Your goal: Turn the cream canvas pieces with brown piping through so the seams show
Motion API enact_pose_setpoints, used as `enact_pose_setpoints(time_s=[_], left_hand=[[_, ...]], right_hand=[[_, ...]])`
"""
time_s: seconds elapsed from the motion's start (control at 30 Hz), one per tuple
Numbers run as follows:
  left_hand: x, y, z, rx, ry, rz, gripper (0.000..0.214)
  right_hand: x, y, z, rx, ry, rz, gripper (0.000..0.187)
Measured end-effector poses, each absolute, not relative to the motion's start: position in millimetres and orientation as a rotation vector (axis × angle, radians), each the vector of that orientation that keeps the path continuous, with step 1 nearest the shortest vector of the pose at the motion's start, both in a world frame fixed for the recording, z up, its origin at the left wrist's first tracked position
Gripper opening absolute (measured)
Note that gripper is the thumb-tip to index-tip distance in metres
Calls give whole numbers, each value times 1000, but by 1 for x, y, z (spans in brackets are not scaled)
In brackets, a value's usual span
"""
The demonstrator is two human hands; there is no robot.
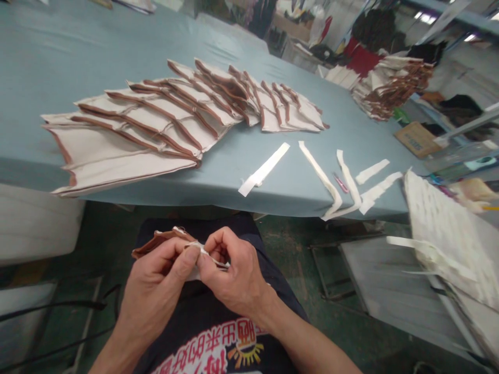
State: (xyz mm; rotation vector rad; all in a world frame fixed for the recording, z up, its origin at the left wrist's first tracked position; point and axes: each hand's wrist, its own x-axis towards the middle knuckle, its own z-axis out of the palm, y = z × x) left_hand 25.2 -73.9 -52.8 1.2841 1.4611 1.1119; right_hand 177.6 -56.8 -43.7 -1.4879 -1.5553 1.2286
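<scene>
Low in the head view, over my lap, both hands pinch one small cloth piece [163, 241], cream with a brown trimmed edge. My left hand [158, 288] grips it from the left, thumb on top. My right hand [234, 272] is closed on its white edge, fingers curled. Beyond them, on the blue table [58, 57], lies a fanned row of similar cream pieces with brown trim [156, 122]. Several white fabric strips [265, 169] lie near the table's front edge, and a small pink tool [341, 183] lies among them.
A stack of trimmed pieces [393, 85] sits at the table's far right. A pile of white material with loose strips [448, 234] is at my right. A cardboard box [417, 139] and clutter stand behind. The green floor shows below the table.
</scene>
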Motion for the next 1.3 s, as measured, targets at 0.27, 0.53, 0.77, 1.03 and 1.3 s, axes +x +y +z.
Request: enact_pose_setpoints(time_s=[0.27, 0.53, 0.77, 1.03, 1.3], left_hand=[[6, -70, -49, 1474, 1459, 988, 28], [2, -54, -50, 1428, 1461, 1115, 21], [-2, -46, -35, 1316, 1452, 917, 28], [-4, -43, -13, 1425, 1358, 815, 26], [-28, -50, -16, 1572, 1259, 663, 29]], right_hand=[[192, -55, -47, -1295, -1468, 1495, 26], [201, -59, -55, -1192, -1164, 1918, 22], [216, -59, -56, -1214, -1449, 1449, 17], [212, -4, -21, -545, -1961, 875, 45], [208, 15, -5, -688, -2320, 1046, 41]])
